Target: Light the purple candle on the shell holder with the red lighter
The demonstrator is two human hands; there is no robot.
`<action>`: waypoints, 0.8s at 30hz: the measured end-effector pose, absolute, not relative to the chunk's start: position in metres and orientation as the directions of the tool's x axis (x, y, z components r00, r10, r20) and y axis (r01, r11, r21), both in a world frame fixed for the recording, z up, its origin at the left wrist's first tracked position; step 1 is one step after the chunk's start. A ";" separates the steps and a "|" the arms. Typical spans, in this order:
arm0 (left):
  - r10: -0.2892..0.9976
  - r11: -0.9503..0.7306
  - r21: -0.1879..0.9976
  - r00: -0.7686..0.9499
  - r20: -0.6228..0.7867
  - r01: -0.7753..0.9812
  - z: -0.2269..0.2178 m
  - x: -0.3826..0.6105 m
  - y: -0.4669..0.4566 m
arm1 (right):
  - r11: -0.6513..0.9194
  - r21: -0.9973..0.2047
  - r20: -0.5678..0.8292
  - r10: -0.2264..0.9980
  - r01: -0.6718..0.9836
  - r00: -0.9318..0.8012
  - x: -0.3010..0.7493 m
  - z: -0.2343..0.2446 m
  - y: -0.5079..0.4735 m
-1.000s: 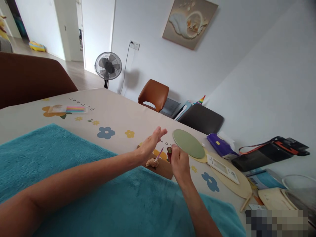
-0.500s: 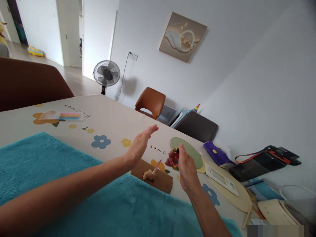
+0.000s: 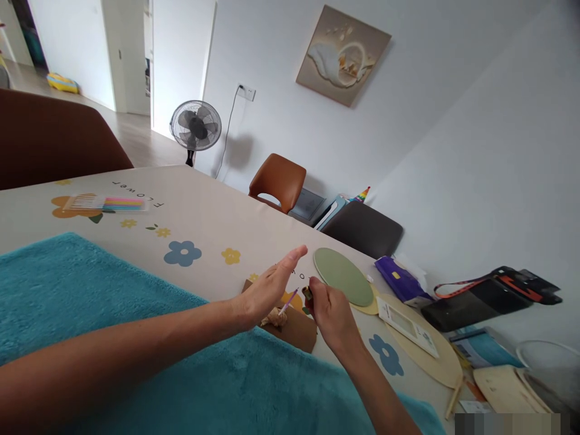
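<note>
- Head view only.
- Landmark: brown board [image 3: 296, 331], lying flat on the table [image 3: 203, 217] at the far edge of the teal blanket [image 3: 136, 320].
- Left hand [image 3: 267, 289]: fully open, palm flat, fingers straight and together. It is held edge-on above the left part of the board, empty and touching nothing.
- Right hand [image 3: 330, 311]: closed into a fist around a small lighter [image 3: 308, 294], just right of the board. Only the dark red top of the lighter shows, above the thumb.
- Tan lump [image 3: 273, 316]: sits on the board near its middle, below the left palm.
- Thin purple stick [image 3: 289, 300]: stands tilted out of the lump, tip leaning toward the lighter. Tip and lighter top are very near each other; cannot tell if they touch.
- The two hands flank the stick, left palm facing the right fist, hands apart.
- Green disc [image 3: 343, 276]: flat on the table, just beyond the board to the right, behind the right hand.
- Purple packet [image 3: 399, 281]: farther right of the board, past the disc.
- Pack of coloured sticks [image 3: 106, 203]: well apart from the board, far left on the table.
</note>
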State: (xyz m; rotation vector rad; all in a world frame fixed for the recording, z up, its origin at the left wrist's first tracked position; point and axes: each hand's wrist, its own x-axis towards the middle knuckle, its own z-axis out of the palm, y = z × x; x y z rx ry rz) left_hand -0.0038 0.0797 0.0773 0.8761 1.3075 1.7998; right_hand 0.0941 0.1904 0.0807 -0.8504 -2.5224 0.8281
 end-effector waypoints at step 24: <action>0.858 -0.156 0.965 -0.513 0.028 -0.209 0.080 -0.006 0.080 | 0.692 -0.543 0.121 0.626 0.476 -0.771 0.096 0.088 0.191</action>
